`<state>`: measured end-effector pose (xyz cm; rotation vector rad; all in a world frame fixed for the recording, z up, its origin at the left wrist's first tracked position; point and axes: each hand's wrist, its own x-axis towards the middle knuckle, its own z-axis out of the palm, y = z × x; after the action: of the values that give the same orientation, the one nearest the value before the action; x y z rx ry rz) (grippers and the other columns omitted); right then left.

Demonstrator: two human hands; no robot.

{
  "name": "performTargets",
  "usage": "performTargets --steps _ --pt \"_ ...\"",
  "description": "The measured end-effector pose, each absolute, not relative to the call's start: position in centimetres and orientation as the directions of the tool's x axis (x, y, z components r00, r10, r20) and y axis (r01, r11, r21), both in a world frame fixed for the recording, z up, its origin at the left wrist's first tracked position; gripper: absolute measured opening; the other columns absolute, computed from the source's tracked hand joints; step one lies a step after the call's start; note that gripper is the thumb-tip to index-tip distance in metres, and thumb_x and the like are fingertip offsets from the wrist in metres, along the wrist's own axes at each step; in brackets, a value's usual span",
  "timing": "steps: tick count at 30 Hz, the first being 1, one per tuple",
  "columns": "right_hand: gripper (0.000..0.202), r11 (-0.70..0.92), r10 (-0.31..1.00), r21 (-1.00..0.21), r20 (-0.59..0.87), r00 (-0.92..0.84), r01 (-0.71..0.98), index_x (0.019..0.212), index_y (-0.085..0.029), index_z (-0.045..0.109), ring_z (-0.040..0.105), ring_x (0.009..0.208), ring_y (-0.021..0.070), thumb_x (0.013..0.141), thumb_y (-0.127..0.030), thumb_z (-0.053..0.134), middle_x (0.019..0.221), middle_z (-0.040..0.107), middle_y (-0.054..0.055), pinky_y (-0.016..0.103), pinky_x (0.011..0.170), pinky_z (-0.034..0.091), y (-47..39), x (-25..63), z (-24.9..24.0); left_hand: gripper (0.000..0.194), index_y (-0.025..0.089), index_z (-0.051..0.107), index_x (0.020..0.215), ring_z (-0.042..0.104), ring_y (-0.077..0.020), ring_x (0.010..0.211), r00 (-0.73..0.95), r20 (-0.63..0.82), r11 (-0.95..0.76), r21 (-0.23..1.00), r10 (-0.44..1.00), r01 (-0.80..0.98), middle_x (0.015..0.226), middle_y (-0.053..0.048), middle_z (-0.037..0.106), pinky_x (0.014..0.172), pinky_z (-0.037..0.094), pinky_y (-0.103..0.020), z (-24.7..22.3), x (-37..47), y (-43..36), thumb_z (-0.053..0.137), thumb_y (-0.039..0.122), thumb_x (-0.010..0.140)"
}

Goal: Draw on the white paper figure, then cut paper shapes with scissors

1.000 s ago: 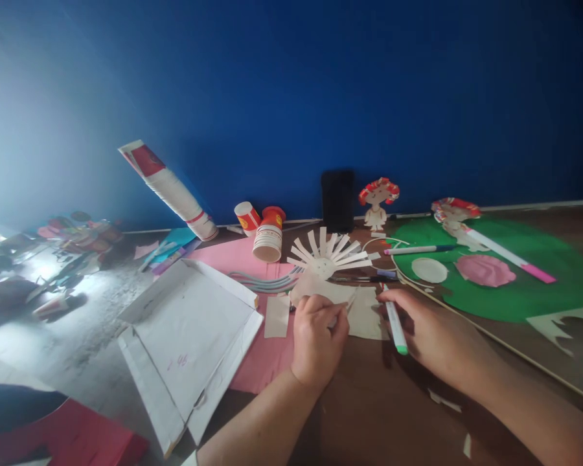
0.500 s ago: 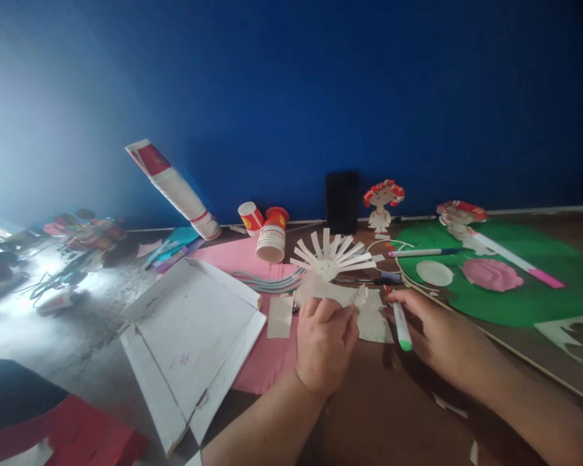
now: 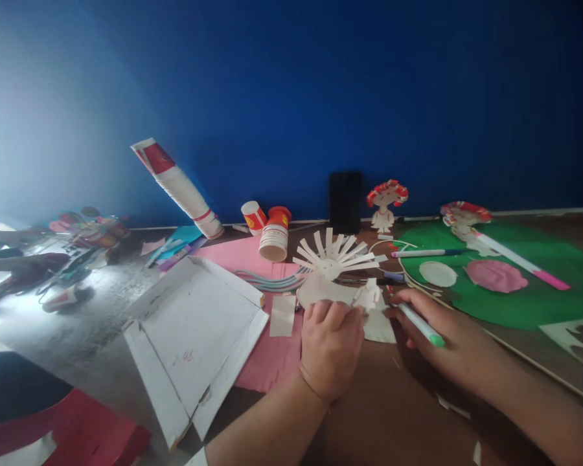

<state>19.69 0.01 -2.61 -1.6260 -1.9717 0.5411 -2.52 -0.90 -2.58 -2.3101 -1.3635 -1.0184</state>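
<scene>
My left hand (image 3: 333,346) is closed, its fingers pinching a small white paper cutout (image 3: 368,294) shaped like a little figure, above white paper pieces. My right hand (image 3: 432,323), to the right, is closed round a white marker (image 3: 420,323) with a green end that points toward me. Just beyond my left hand lies a white paper head shape (image 3: 329,266) with strips fanning out from its top. A cream paper rectangle (image 3: 282,316) rests on pink paper to the left of my left hand.
A white box lid (image 3: 189,336) lies at left. Behind stand paper cups (image 3: 273,243), a leaning cup stack (image 3: 184,194), a black phone-like slab (image 3: 345,202) and a paper figure (image 3: 383,210). Green paper (image 3: 495,310) at right bears a pink-ended marker (image 3: 522,259). Another person's hand (image 3: 34,270) shows far left.
The green-ended marker has tilted, its green end swinging right against my right hand. The small cutout shows more fully beside my left fingers. A hand has appeared far left.
</scene>
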Motion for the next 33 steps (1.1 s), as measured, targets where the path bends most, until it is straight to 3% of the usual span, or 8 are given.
performTargets --steps 3,9,19,23,33 --pt "0.037 0.175 0.983 -0.640 0.070 -0.170 0.748 0.118 -0.030 0.067 0.081 0.090 0.0301 0.103 -0.056 0.046 0.107 0.083 0.006 0.040 0.073 0.059 0.1 19.7 -2.4 0.005 0.024 0.072 0.094 0.058 -0.0201 0.083 0.387 0.644 -0.554 0.070 0.660 0.829 0.084 0.000 0.066 0.073 0.043 -0.038 -2.8 -2.3 -1.2 0.070 0.020 0.097" --pt "0.028 0.229 0.973 -0.615 0.149 -0.174 0.755 0.111 -0.029 0.068 0.079 0.091 0.0279 0.102 -0.048 0.049 0.105 0.083 0.006 0.038 0.078 0.058 0.1 19.6 -2.3 0.020 0.020 0.061 0.078 0.057 -0.0207 0.083 0.524 0.572 -0.625 -0.026 0.631 0.781 0.083 -0.003 0.063 0.071 0.044 -0.038 -3.6 -1.8 -1.8 0.066 0.013 0.096" --pt "0.029 0.221 0.975 -0.583 0.161 -0.155 0.782 0.113 -0.029 0.068 0.078 0.100 0.0307 0.100 -0.047 0.048 0.112 0.082 0.008 0.041 0.080 0.059 0.2 19.4 -2.9 0.012 0.014 0.072 0.098 0.064 -0.0201 0.080 0.641 0.451 -0.695 -0.061 0.621 0.716 0.095 -0.006 0.073 0.069 0.052 -0.036 -4.3 -1.9 -2.2 0.060 0.015 0.100" --pt "0.030 0.245 0.969 -0.579 0.179 -0.171 0.777 0.113 -0.029 0.067 0.078 0.099 0.0316 0.101 -0.047 0.048 0.111 0.082 0.009 0.042 0.079 0.058 0.2 19.4 -2.8 0.011 0.015 0.072 0.094 0.065 -0.0206 0.082 0.669 0.423 -0.699 -0.108 0.611 0.707 0.099 -0.008 0.073 0.067 0.052 -0.035 -4.3 -1.8 -2.3 0.062 0.014 0.098" --pt "0.024 0.252 0.968 -0.581 0.165 -0.191 0.774 0.108 -0.028 0.066 0.078 0.086 0.0282 0.101 -0.046 0.050 0.100 0.082 0.007 0.038 0.073 0.057 0.1 19.2 -1.8 0.011 0.015 0.067 0.084 0.062 -0.0197 0.075 0.617 0.480 -0.653 -0.114 0.624 0.749 0.085 -0.004 0.068 0.063 0.049 -0.035 -4.2 -1.6 -1.9 0.064 0.008 0.091"
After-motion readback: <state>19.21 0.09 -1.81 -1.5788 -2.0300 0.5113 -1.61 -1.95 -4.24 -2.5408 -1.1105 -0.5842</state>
